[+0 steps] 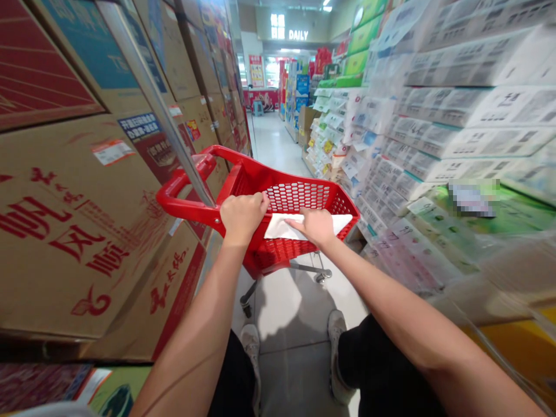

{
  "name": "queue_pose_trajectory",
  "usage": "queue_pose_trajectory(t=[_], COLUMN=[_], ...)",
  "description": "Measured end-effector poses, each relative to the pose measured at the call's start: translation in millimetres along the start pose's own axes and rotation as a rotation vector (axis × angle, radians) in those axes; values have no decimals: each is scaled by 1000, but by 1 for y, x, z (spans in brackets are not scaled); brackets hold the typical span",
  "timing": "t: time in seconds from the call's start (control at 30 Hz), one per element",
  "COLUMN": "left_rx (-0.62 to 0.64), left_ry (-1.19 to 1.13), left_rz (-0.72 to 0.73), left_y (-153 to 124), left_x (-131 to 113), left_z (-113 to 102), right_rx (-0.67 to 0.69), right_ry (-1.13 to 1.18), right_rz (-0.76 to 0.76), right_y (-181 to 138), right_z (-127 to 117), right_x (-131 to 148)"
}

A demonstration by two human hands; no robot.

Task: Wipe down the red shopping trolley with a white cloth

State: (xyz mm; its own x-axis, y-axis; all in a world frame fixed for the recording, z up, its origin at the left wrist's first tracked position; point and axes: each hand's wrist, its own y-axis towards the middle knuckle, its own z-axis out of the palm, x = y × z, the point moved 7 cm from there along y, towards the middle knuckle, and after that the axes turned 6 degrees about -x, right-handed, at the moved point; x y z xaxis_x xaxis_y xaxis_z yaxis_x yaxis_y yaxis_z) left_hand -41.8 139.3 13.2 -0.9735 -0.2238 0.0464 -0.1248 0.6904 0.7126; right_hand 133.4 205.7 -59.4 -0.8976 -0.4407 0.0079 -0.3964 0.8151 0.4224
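Observation:
A red plastic shopping cart [299,182] with a perforated basket stands sideways in front of me. Its handle end points left, next to a metal pole. My left hand [244,215] is closed around the cart's near rim, close to the handle end. Farther right along that rim, my right hand [318,225] presses a white cloth [278,226] against the side, fingers over the top edge. The cloth lies spread on both sides of the hand. Both palms are hidden.
Stacked cardboard boxes [56,231] rise close on the left, with the metal pole [160,110] before them. On the right are piles of white packs [469,104] and a green pack [512,208]. A tiled aisle [273,139] runs ahead to a blue stool [258,108]. My shoes [340,353] stand below the cart.

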Motion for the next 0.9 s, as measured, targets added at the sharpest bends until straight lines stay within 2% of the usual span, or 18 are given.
queue_pose_trajectory(t=[0.1, 0.2, 0.3, 0.53, 0.63, 0.77, 0.9], left_rx=[5, 6, 2, -4, 3, 1, -6], left_ry=[-31, -58, -47, -14, -6, -2, -24], left_rz=[17, 18, -5, -86, -66, -58, -55], left_y=[-3, -3, 0, 8, 7, 5, 3], left_x=[-8, -8, 2, 30, 30, 24, 18], left_z=[0, 1, 2, 4, 5, 4, 3], right_rx=[-58, -70, -36, 105, 109, 112, 68], right_ry=[92, 137, 117, -49, -66, -64, 1], right_rz=[-72, -133, -144, 38, 63, 38, -21], right_y=[6, 7, 4, -6, -6, -1, 7], right_z=[-10, -16, -13, 6, 8, 7, -1], right_x=[49, 70, 57, -32, -49, -29, 22])
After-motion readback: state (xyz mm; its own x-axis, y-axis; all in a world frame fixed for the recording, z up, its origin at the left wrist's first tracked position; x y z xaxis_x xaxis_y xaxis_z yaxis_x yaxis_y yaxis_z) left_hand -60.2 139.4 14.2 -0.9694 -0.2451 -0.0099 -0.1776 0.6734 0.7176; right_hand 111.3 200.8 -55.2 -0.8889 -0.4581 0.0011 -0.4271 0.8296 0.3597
